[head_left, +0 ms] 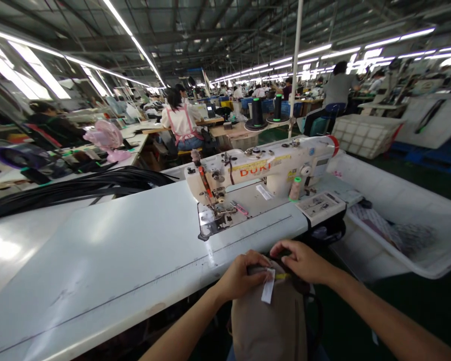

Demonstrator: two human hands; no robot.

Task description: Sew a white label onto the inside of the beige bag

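A beige fabric bag (268,326) is upright at the table's front edge, just before me. My left hand (242,276) grips its top edge, thumb pressed over the cloth beside a white label (268,287). On the other side of the opening, my right hand (302,260) has its fingers curled onto the top edge; what lies under the fingertips is partly hidden. A bit of yellow (281,276) shows between both hands. Beyond them stands a white sewing machine (261,168), with pink-handled thread snips (240,208) lying on its bed.
The white machine table (108,250) stretches left, with a printed ruler line. Black strips (135,178) lie along its far side. A thread spool (295,189) stands by the machine. To the right is a large white bin (406,205) holding fabric. Co-workers sit farther back.
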